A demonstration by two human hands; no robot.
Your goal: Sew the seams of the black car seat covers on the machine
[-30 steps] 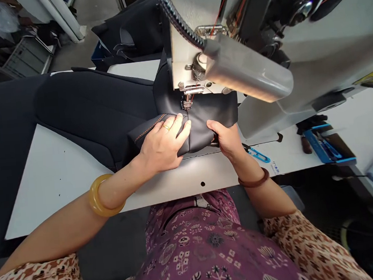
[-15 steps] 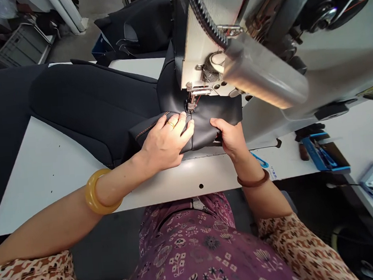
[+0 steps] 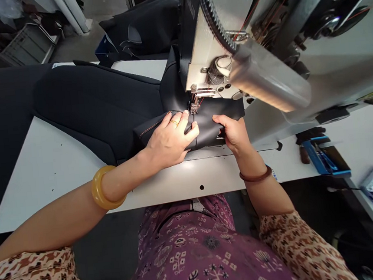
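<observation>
A black leather panel [image 3: 205, 127] with orange topstitching lies folded under the presser foot [image 3: 195, 105] of an industrial sewing machine [image 3: 209, 64]. My left hand [image 3: 170, 141], wearing a ring, presses down on the panel just in front of the needle. My right hand [image 3: 234, 131] grips the panel's right side, with its fingers curled over the fold. The needle's tip and the panel's underside are hidden. A large dark seat-shaped cover [image 3: 95, 106] joins the panel and spreads away to the left.
The white work table [image 3: 42, 174] carries the cover. The machine's metal lamp [image 3: 269, 78] and ridged black hose hang above the hands. Right of the machine is a blue tool tray [image 3: 325, 156]. More dark covers [image 3: 141, 30] lie beyond the table.
The view has turned, shifting the machine and table rightward in the picture. Both hands stay on the leather, and the blue-handled snips near my right wrist have gone from sight.
</observation>
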